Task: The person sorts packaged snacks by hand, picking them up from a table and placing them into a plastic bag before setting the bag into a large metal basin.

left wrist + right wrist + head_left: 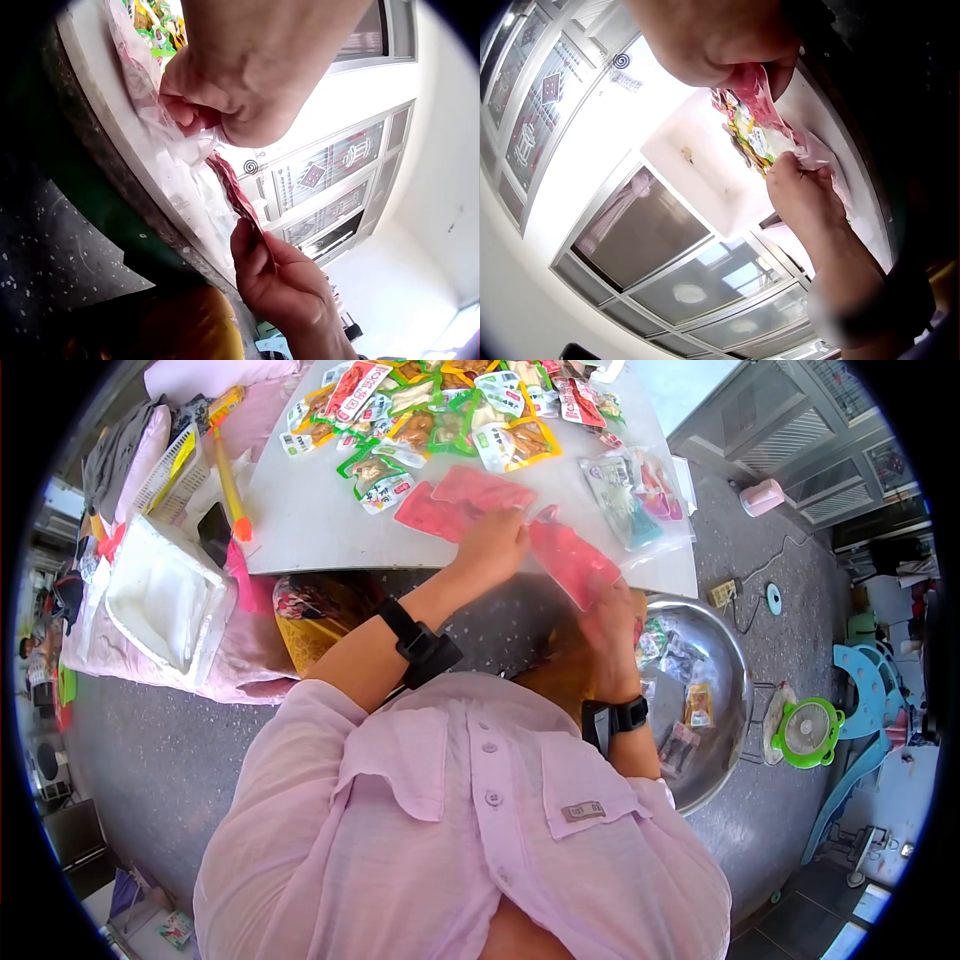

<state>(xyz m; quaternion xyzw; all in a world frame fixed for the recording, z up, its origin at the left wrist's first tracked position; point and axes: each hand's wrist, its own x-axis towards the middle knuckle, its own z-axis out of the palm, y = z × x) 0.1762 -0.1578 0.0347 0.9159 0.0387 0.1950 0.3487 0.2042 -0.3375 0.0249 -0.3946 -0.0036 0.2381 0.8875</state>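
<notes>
My left hand (492, 548) pinches the clear edge of a flat pink-red plastic bag (428, 515) near the table's front edge. A red packet (568, 557) slants down to my right hand (608, 618), whose thumb and fingers pinch its lower end. The left wrist view shows this red packet (238, 193) edge-on, between the left hand (232, 97) and the right hand's fingertips (251, 244). In the right wrist view, red plastic (756, 94) hangs from the right hand, and the left hand (802, 187) grips whitish film below it.
Several snack packets (415, 432) lie heaped across the white table (300, 525). A clear bag (635, 500) is at its right edge. A steel basin (735, 690) with packets stands at right on the floor. A white foam box (165, 600) sits at left; a green fan (808, 732) stands far right.
</notes>
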